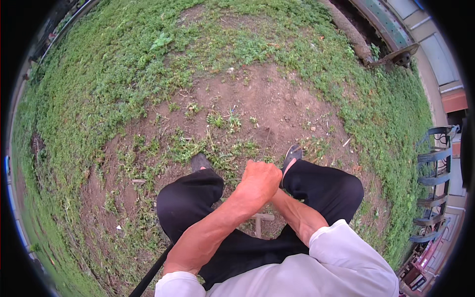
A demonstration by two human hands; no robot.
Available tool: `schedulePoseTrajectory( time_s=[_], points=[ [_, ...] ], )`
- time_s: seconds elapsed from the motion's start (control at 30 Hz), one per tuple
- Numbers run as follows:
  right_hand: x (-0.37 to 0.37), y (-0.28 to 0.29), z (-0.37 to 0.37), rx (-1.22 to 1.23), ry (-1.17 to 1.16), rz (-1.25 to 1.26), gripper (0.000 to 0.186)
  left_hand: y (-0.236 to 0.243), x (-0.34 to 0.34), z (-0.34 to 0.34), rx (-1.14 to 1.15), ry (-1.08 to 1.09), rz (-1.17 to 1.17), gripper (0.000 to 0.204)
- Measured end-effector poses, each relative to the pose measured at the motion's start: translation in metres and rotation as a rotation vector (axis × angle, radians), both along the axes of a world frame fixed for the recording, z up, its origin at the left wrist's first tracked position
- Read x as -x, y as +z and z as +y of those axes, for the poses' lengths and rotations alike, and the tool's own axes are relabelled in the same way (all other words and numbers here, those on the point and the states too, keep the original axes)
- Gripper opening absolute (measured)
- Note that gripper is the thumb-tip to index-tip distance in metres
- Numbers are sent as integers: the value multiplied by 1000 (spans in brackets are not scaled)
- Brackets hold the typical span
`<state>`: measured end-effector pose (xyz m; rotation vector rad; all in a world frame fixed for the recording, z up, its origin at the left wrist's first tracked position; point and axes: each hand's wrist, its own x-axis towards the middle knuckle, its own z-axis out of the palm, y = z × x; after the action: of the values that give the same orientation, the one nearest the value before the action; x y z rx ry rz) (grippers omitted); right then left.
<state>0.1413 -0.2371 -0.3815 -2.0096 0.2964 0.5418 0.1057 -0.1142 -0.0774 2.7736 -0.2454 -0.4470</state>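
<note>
My left hand [262, 175] is closed, its knuckles up, between my two knees. It lies over my right hand, which is mostly hidden; only my right forearm [298, 213] and wrist show, running in under it. What the closed fingers hold, if anything, is out of sight. Just ahead of my hands, several loose green weeds [185, 144] lie on bare brown soil [277, 99]. Below my wrists, between my legs, a pale T-shaped piece [258, 222] shows in part; I cannot tell what it belongs to.
My dark shoes [200, 161] stand either side of the weeds. Low green plants [99, 84] surround the soil patch. A rusty pipe [349, 29] and a metal beam [383, 22] lie at the far right. A rack of curved dark bars [433, 180] stands at the right.
</note>
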Motion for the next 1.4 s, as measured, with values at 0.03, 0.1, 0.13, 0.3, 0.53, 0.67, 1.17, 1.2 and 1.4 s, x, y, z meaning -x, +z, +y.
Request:
schedulePoseTrajectory(
  time_s=[0.03,0.1,0.13,0.3,0.53,0.67,1.17,1.2,1.4],
  points=[
    [-9,7,10,-37,-16,18,50,-5,2,2,13,18,-41,10],
    [-32,24,10,-89,-65,44,50,13,-5,3,6,32,-61,12],
    [-55,37,5,-225,-173,77,41,14,-8,4,26,25,-25,13],
    [-109,174,34,-413,-102,224,34,22,4,27,111,136,12,12],
    [-129,290,22,-503,71,87,35,23,-2,37,140,135,-106,11],
    [-112,296,34,-526,58,153,34,27,-5,43,149,155,-132,11],
    [-81,320,46,-658,151,180,27,39,-12,46,182,248,-161,14],
    [-82,322,45,-655,152,180,26,39,-12,47,191,271,-158,15],
    [-83,325,34,-626,133,152,23,39,-24,51,127,372,-213,16]
  ],
)
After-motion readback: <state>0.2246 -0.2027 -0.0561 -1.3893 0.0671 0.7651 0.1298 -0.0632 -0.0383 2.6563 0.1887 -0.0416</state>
